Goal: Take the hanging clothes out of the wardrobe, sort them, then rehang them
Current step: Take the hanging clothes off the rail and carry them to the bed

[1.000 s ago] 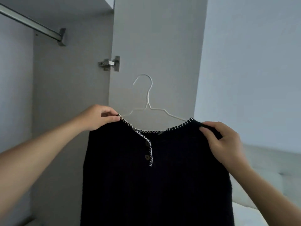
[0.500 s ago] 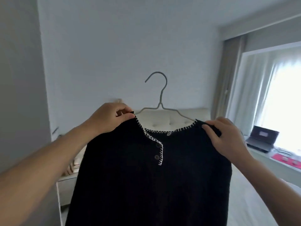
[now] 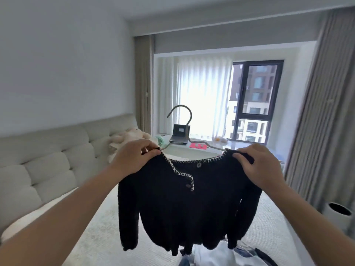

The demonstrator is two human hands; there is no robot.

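Cardigan (image 3: 184, 204) hangs mid-frame as I pinch its shoulders with left hand (image 3: 132, 160) and right hand (image 3: 257, 167); loosened fingers could slide it off the hanger (image 3: 189, 131).

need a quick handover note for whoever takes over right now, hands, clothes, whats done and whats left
Left hand pinches the left shoulder of the black cardigan; right hand pinches the right shoulder.
The cardigan is held up over the bed, on its wire hanger, whose hook is free in the air.
Other clothes already lie in a pile on the bed below it.
Done: this cardigan is out of the wardrobe.
Left: lay it down, sort the pile, rehang everything.
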